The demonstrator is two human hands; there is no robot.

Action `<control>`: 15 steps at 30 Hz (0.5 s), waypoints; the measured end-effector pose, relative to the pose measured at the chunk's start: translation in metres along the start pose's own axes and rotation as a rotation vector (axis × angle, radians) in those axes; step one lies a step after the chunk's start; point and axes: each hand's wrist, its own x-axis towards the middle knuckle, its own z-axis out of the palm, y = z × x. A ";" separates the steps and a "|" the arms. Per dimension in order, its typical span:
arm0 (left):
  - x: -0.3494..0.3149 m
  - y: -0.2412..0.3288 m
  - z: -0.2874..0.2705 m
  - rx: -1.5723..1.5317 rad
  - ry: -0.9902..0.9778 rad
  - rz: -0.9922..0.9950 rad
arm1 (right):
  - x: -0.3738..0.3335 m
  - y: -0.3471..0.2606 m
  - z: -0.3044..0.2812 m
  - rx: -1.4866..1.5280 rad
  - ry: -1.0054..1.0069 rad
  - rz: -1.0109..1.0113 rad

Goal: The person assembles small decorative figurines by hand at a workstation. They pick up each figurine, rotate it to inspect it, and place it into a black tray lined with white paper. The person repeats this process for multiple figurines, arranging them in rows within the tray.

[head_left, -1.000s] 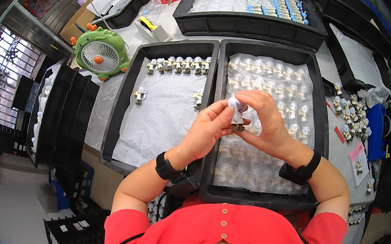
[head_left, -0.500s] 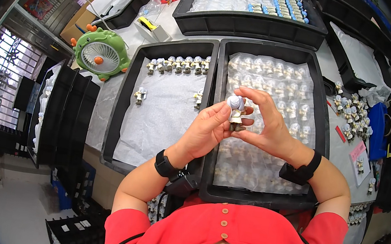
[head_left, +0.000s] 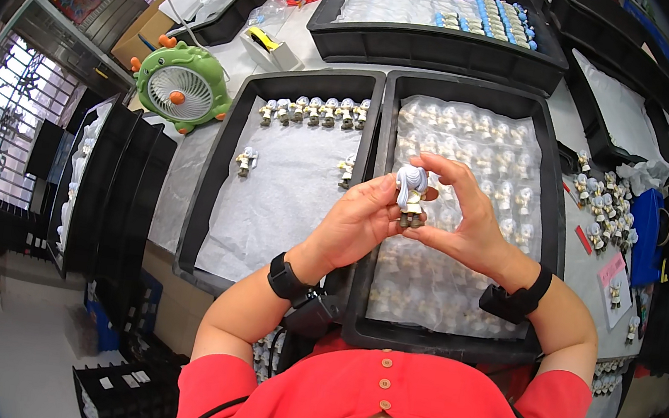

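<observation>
Both hands hold one small figurine with pale lilac hair, a white outfit and dark boots, upright above the divide between two black trays. My left hand pinches its left side between thumb and fingers. My right hand curves round the other side, fingers at the head and thumb near the boots. The left tray is lined with white paper and carries a row of like figurines along its far side, plus a single figurine and another lower down. Rows of figurines show through thin sheeting in the right tray.
A green fan and a tape dispenser stand at the far left. Behind is a black tray with blue-topped pieces. To the right lie a heap of figurines, a blue bin and a pink-and-white card.
The figurine has turned between my fingers, so its long hair and both boots now show more. My hands stay in nearly the same place; the view has shifted slightly.
</observation>
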 end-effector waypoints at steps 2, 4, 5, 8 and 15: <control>0.000 0.001 0.004 -0.026 -0.018 0.011 | -0.001 0.000 -0.001 -0.018 -0.008 0.005; 0.001 0.002 0.005 -0.055 -0.035 0.011 | 0.000 -0.001 -0.001 0.010 -0.011 0.029; 0.001 0.002 0.005 -0.070 -0.041 0.008 | 0.001 -0.002 -0.001 0.025 -0.015 0.039; 0.002 0.000 0.002 -0.091 -0.057 -0.001 | 0.001 -0.003 -0.002 -0.025 -0.039 0.052; 0.003 0.000 -0.002 -0.062 -0.091 0.009 | 0.002 -0.004 -0.001 -0.046 -0.045 0.021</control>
